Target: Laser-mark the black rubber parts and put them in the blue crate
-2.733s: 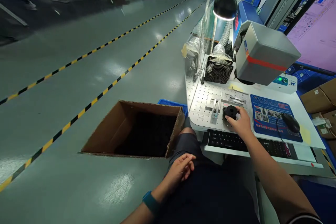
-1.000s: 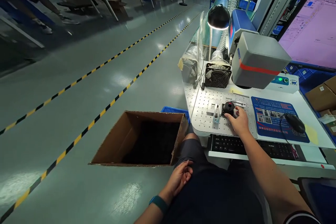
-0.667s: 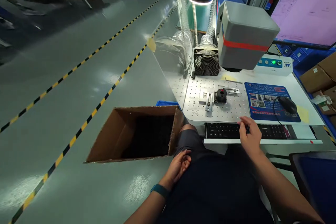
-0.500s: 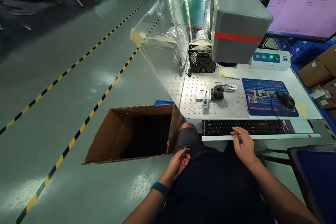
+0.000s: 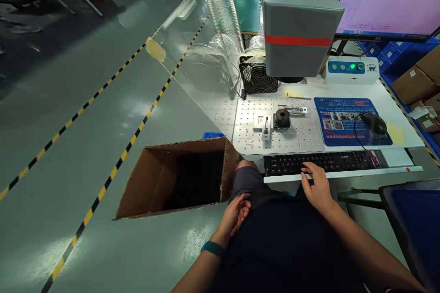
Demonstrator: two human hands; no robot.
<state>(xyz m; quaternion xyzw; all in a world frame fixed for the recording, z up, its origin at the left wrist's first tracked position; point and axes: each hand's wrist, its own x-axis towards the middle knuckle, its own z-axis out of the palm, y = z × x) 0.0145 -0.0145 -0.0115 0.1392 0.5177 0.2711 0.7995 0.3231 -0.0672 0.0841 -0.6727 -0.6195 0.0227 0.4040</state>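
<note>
Black round part (image 5: 282,118) sits between metal brackets (image 5: 266,127) near the front left corner of a white worktop (image 5: 395,100), as the right hand (image 5: 318,187) hovers or rests at a black keyboard (image 5: 347,160) below the front edge.

The right hand is empty, fingers loosely spread, key contact unclear; the left hand (image 5: 235,215) lies half-curled and empty on the lap. A smooth gray machine head (image 5: 299,27) banded in red overhangs the back edge, above a perforated metal plate (image 5: 299,142); a clear panel (image 5: 192,68) leans past the left edge. Beyond lies a glossy floor (image 5: 103,50) striped yellow and black, with an open corrugated box (image 5: 140,187).
</note>
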